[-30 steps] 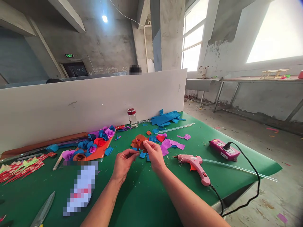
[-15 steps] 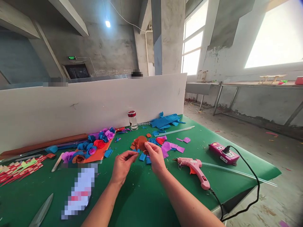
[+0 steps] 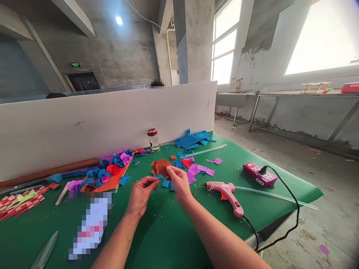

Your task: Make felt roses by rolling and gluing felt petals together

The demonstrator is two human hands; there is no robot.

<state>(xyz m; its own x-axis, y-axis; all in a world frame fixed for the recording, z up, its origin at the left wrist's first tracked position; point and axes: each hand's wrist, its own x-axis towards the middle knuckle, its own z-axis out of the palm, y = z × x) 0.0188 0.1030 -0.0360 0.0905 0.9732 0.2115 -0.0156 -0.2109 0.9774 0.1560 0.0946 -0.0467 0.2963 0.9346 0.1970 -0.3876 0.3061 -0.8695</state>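
An orange-brown paper piece [image 3: 163, 167] with a rolled, flower-like part on its left is held up over the green table [image 3: 162, 231]. My right hand [image 3: 178, 183] pinches the right edge of this paper between thumb and fingers. Just below the rolled part, my left hand [image 3: 143, 193] is closed in a pinch; what sits between its fingertips is too small to make out. Blue scraps [image 3: 165, 183] and purple paper squares [image 3: 193, 172] lie around and behind the hands. The pink glue gun [image 3: 226, 191] rests on its side to the right.
Finished paper flowers [image 3: 98, 172] lie at the left, near a blurred-out item [image 3: 94, 224] and a blade [image 3: 46, 250]. A lidded jar [image 3: 153, 140] stands by the white board [image 3: 112, 123]. A magenta power box [image 3: 259, 174] and cable sit right.
The camera view has shifted slightly, so the scene sits a little further left. The rolled part of the orange-brown paper now shows more clearly beside the flat part. Both hands keep their pinches.
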